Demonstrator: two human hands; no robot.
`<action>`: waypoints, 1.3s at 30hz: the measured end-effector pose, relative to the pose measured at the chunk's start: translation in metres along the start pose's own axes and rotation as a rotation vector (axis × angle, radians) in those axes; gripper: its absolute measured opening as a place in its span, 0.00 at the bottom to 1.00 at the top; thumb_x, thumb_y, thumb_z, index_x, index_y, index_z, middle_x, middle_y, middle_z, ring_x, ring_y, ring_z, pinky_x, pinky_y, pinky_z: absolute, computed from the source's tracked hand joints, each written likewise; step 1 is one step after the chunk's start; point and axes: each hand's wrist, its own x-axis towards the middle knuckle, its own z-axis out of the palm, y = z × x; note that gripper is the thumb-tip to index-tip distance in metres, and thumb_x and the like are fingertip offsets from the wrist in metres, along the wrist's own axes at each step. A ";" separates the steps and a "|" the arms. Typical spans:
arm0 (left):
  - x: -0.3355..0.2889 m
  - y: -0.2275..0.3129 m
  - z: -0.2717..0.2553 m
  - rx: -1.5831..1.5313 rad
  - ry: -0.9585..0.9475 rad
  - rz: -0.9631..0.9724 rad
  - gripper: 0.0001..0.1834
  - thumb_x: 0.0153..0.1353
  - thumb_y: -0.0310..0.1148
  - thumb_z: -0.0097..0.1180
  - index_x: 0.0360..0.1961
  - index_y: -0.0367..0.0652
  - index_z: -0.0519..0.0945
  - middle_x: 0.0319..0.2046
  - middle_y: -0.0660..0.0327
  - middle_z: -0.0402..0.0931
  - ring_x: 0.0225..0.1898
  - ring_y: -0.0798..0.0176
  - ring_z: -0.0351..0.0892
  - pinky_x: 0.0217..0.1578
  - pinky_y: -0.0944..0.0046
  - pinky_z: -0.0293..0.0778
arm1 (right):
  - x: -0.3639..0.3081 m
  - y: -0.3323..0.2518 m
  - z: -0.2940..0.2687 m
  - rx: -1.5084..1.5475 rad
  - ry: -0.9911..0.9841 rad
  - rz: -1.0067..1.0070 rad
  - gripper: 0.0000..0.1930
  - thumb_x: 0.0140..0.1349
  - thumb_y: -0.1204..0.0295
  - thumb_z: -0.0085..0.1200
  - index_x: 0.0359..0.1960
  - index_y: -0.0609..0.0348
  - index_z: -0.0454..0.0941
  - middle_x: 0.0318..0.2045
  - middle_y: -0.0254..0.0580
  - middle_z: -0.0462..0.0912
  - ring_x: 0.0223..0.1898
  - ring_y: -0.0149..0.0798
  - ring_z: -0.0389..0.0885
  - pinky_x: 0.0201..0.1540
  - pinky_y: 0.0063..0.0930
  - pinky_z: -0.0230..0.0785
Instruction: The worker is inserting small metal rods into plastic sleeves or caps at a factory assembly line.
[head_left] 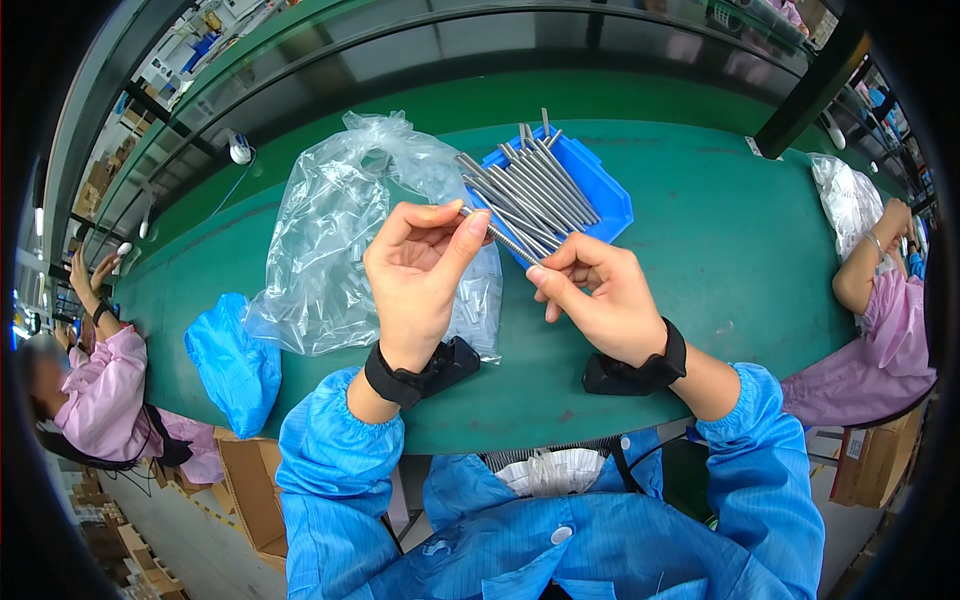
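Note:
Between my two hands is a thin metal coil spring, held slanting down to the right. My left hand pinches its upper end between thumb and fingertips. At the lower end, my right hand grips it with thumb and forefinger. Just beyond my hands stands a blue plastic bin with many similar long metal springs or rods lying slantwise in it, some poking over the rim. A large clear plastic bag lies behind and left of my left hand, with small clear pieces inside.
A crumpled blue plastic bag rests on the green table at the left. Co-workers in pink sit at the left and right. A clear bag lies by the right one. A dark post rises at the far right.

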 end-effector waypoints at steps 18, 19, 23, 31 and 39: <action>0.007 0.006 -0.006 0.086 -0.067 -0.036 0.06 0.61 0.21 0.57 0.39 0.33 0.74 0.36 0.56 0.78 0.39 0.63 0.81 0.41 0.64 0.79 | 0.004 -0.002 -0.002 -0.020 -0.029 0.017 0.08 0.63 0.72 0.57 0.30 0.65 0.76 0.22 0.33 0.78 0.22 0.23 0.76 0.24 0.18 0.69; 0.012 0.010 -0.010 0.150 -0.088 -0.071 0.08 0.62 0.23 0.56 0.41 0.32 0.74 0.36 0.56 0.78 0.39 0.63 0.81 0.41 0.65 0.78 | 0.008 -0.006 -0.004 -0.063 -0.019 -0.004 0.08 0.63 0.72 0.56 0.30 0.65 0.76 0.22 0.33 0.78 0.22 0.23 0.76 0.24 0.18 0.69; 0.043 0.023 -0.049 0.467 -0.011 -0.085 0.08 0.64 0.26 0.55 0.41 0.32 0.76 0.34 0.57 0.79 0.36 0.65 0.81 0.39 0.68 0.77 | 0.045 -0.015 -0.039 -0.078 0.059 -0.025 0.11 0.65 0.68 0.55 0.29 0.64 0.76 0.21 0.35 0.79 0.20 0.22 0.74 0.23 0.17 0.67; 0.044 0.005 -0.121 1.462 -0.329 -0.141 0.12 0.50 0.22 0.55 0.38 0.38 0.79 0.34 0.51 0.78 0.35 0.50 0.80 0.38 0.56 0.75 | 0.172 0.002 -0.122 -0.954 0.273 -0.071 0.36 0.57 0.44 0.56 0.54 0.66 0.72 0.46 0.56 0.80 0.52 0.49 0.78 0.53 0.35 0.70; 0.047 -0.004 -0.134 1.495 -0.329 -0.030 0.12 0.46 0.19 0.54 0.34 0.38 0.79 0.36 0.51 0.75 0.40 0.44 0.75 0.41 0.53 0.72 | 0.134 -0.041 -0.085 -0.575 -0.227 -0.177 0.13 0.59 0.66 0.59 0.38 0.65 0.80 0.32 0.41 0.83 0.35 0.32 0.80 0.42 0.26 0.73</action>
